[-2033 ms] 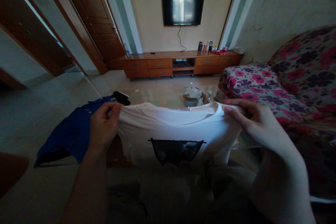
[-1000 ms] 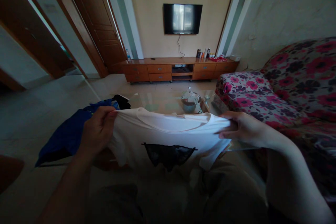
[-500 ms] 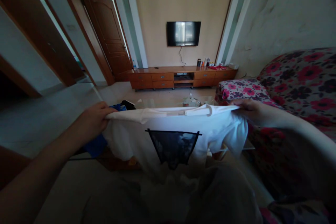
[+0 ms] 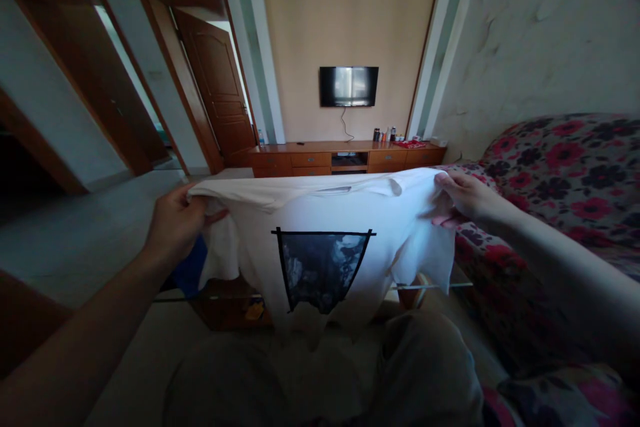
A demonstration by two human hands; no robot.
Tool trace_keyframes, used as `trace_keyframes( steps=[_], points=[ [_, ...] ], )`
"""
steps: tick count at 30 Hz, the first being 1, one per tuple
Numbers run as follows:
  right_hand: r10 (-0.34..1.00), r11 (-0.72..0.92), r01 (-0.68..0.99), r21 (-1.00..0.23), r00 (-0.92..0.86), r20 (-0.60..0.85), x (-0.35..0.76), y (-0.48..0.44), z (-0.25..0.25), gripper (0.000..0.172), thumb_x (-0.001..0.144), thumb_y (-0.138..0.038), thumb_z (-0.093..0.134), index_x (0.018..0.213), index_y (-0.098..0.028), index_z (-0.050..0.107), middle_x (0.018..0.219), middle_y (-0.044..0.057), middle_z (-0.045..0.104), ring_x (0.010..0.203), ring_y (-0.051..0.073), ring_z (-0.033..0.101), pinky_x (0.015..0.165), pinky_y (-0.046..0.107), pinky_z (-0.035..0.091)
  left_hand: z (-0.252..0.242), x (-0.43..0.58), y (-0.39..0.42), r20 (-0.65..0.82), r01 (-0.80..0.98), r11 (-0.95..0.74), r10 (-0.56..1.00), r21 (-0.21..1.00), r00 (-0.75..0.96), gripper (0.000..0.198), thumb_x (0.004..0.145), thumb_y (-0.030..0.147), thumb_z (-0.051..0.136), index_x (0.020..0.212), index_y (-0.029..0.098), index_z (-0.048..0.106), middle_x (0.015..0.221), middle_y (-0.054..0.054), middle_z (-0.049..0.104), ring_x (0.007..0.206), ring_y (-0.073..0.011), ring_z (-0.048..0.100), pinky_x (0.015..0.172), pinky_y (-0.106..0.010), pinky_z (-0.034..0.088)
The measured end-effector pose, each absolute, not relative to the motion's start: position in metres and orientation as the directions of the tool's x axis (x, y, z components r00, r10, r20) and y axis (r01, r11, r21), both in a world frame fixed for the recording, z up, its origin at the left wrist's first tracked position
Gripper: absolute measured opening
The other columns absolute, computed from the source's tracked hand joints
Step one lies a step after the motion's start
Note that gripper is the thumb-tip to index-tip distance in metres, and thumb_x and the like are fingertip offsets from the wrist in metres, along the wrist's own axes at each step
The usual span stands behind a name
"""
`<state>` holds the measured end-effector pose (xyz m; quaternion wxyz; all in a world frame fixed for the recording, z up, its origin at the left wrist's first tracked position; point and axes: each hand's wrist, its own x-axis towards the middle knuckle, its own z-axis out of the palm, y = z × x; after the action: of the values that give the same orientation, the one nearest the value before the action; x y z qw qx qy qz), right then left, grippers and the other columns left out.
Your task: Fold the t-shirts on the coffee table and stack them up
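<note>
A white T-shirt (image 4: 255, 240) with a dark framed print (image 4: 323, 270) on its front hangs stretched between my two hands. My left hand (image 4: 177, 220) pinches one shoulder, fingers closed on the cloth. At the opposite shoulder my right hand (image 4: 457, 197) grips the fabric between thumb and fingers. The collar lies along the top edge, partly folded over. Below, the hem droops in front of my knees. Behind the left sleeve shows some blue cloth (image 4: 190, 268), mostly hidden.
The shirt covers much of a glass-topped table (image 4: 463, 285). A floral sofa (image 4: 570, 173) stands on the right. Farther off is a wooden TV cabinet (image 4: 310, 159) with bottles and cans on it, below a wall-mounted television (image 4: 349, 87). Doorways line the left wall.
Both hands have raised the shirt higher in view, and its front hangs flatter with the print more spread. The camera view has tilted, so the television and cabinet appear lower.
</note>
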<state>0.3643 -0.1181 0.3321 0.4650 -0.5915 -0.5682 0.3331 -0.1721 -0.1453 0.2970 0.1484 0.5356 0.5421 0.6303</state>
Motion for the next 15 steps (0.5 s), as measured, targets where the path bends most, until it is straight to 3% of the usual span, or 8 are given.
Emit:
trace_keyframes(
  steps=[2,4,6,10,13,15],
  points=[
    [0.988,0.103,0.261,-0.960,0.088,0.130,0.362,-0.117,0.326,0.028,0.104,-0.052,0.051,0.104,-0.024,0.053,0.069,-0.001,0.063,0.049,0.016,0.064,0.049,0.029,0.059,0.298,-0.170,-0.150,0.651,0.613,-0.363,0.677,0.702,-0.345,0.026,0.094,0.037,0.058,0.105,0.018,0.073,0.099,-0.002,0.073,0.087,-0.0159,0.066,0.073,-0.026,0.055],
    [0.952,0.291,0.202,-0.935,0.038,0.305,0.361,-0.115,0.320,0.033,0.102,-0.056,0.054,0.096,-0.023,0.054,0.071,-0.002,0.059,0.055,0.014,0.062,0.056,0.028,0.060,0.300,-0.172,-0.154,0.734,0.788,-0.288,0.619,0.544,-0.279,0.026,0.095,0.036,0.056,0.102,0.018,0.074,0.088,0.000,0.071,0.081,-0.0149,0.064,0.069,-0.023,0.047],
    [0.882,0.455,0.273,-0.848,-0.004,0.472,0.364,-0.114,0.318,0.040,0.099,-0.060,0.058,0.087,-0.022,0.055,0.074,-0.002,0.058,0.060,0.013,0.060,0.059,0.025,0.058,0.303,-0.176,-0.159,0.781,0.863,-0.245,0.578,0.442,-0.236,0.026,0.095,0.034,0.054,0.103,0.019,0.074,0.087,0.001,0.071,0.079,-0.0145,0.063,0.067,-0.022,0.043],
    [0.817,0.535,0.486,-0.691,-0.091,0.569,0.383,-0.113,0.324,0.032,0.089,-0.052,0.072,0.093,-0.021,0.065,0.089,0.004,0.069,0.080,0.018,0.066,0.072,0.027,0.057,0.305,-0.188,-0.162,0.800,0.901,-0.245,0.578,0.358,-0.160,0.027,0.092,0.028,0.054,0.110,0.021,0.073,0.094,0.002,0.072,0.083,-0.0151,0.065,0.072,-0.022,0.043],
    [0.835,0.534,0.493,-0.687,-0.181,0.519,0.401,-0.112,0.327,0.033,0.080,-0.038,0.077,0.109,-0.023,0.072,0.116,0.007,0.072,0.106,0.023,0.067,0.091,0.033,0.056,0.303,-0.196,-0.161,0.785,0.916,-0.238,0.608,0.324,-0.120,0.035,0.084,0.020,0.057,0.115,0.022,0.072,0.102,0.002,0.074,0.087,-0.0158,0.066,0.077,-0.023,0.044],
    [0.841,0.531,0.493,-0.689,-0.208,0.500,0.410,-0.112,0.326,0.035,0.078,-0.034,0.075,0.111,-0.022,0.073,0.117,0.008,0.072,0.107,0.024,0.068,0.095,0.036,0.055,0.301,-0.197,-0.160,0.774,0.913,-0.225,0.618,0.340,-0.135,0.036,0.083,0.020,0.057,0.116,0.022,0.072,0.103,0.002,0.074,0.087,-0.0156,0.066,0.077,-0.022,0.045]
  ],
)
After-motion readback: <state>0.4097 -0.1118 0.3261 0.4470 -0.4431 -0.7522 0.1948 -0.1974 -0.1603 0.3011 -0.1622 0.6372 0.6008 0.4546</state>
